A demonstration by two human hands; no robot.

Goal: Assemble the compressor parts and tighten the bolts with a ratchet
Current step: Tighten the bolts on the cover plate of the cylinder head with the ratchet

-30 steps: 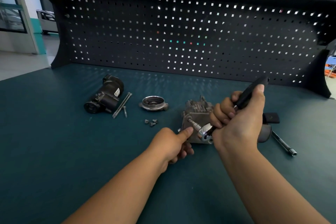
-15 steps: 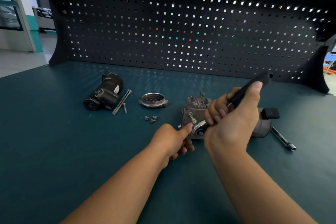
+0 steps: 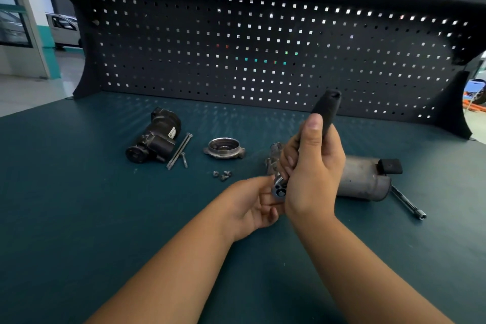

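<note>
R hand [image 3: 313, 173] wraps ratchet [image 3: 326, 113] handle, upright for leverage. L hand [image 3: 252, 202] fingers curl at its head, prob. keeping it seated; grip unclear. Compressor [image 3: 363, 181] lies behind hands, mid worktop [image 3: 105, 218], right of centre.

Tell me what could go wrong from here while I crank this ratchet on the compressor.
1. The left hand sits right against the head of the ratchet; a slip could pinch its fingers.
2. The compressor lies on the mat with no clamp in view; pull from the right hand may roll it.
3. The small screws lie loose near the left forearm and could be knocked away.
</note>
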